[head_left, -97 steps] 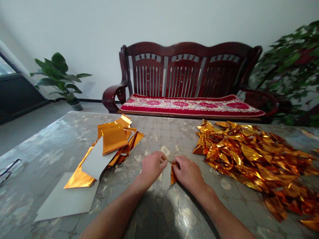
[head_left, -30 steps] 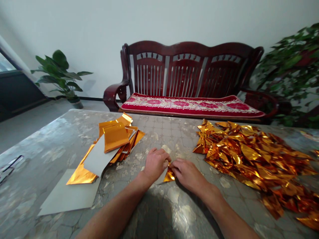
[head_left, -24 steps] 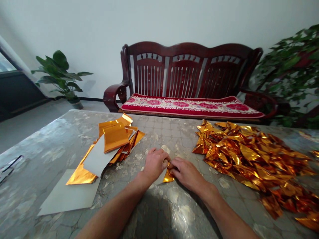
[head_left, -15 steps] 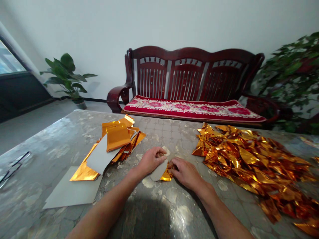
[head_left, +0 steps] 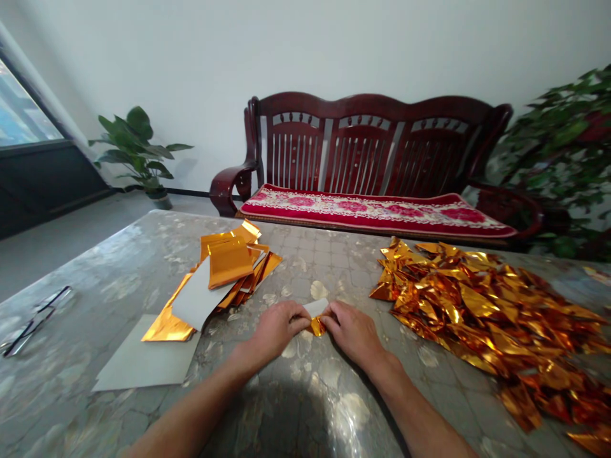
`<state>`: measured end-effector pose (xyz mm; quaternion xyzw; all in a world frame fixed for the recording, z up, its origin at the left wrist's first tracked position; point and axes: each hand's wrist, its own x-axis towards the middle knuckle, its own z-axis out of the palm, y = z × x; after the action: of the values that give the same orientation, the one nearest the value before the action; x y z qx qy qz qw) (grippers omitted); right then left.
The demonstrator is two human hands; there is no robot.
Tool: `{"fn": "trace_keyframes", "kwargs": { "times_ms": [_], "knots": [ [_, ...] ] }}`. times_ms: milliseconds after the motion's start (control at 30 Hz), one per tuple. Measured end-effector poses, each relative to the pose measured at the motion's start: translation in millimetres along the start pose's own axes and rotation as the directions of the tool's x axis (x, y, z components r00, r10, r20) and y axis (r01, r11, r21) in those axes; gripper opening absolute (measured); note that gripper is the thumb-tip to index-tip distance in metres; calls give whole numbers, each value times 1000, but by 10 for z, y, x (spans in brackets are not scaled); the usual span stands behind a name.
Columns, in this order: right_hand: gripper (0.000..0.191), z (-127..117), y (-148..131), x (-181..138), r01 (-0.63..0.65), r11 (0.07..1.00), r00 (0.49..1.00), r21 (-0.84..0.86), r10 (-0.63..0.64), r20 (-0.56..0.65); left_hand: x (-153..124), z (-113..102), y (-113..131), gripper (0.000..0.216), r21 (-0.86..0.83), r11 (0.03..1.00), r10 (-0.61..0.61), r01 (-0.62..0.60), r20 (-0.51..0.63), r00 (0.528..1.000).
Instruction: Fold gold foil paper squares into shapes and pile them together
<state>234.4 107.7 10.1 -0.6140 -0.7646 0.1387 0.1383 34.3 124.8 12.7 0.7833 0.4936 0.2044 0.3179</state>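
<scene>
Both of my hands meet at the middle of the table (head_left: pixel 324 407) over a small piece of gold foil paper (head_left: pixel 316 315) with a white back. My left hand (head_left: pixel 273 329) pinches its left side, fingers closed. On the right side, my right hand (head_left: pixel 352 330) presses and pinches the same piece. The paper is folded small, with a white corner showing above my fingers and gold showing between them.
A stack of flat gold and white sheets (head_left: pixel 210 283) lies to the left. A big heap of folded gold pieces (head_left: pixel 482 305) fills the right side. Glasses (head_left: pixel 33 321) rest at the far left edge. Behind the table stand a wooden bench (head_left: pixel 372 172) and plants (head_left: pixel 138 149).
The paper between my hands has been folded smaller, with less white showing. My hands drew closer together, and the view shifted slightly to the left.
</scene>
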Motion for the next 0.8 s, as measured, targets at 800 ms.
{"fn": "trace_keyframes", "kwargs": {
  "times_ms": [800],
  "knots": [
    [15, -56, 50, 2, 41, 998, 998, 36, -43, 50, -151, 237, 3, 15, 498, 852, 183, -160, 3, 983]
  ]
}}
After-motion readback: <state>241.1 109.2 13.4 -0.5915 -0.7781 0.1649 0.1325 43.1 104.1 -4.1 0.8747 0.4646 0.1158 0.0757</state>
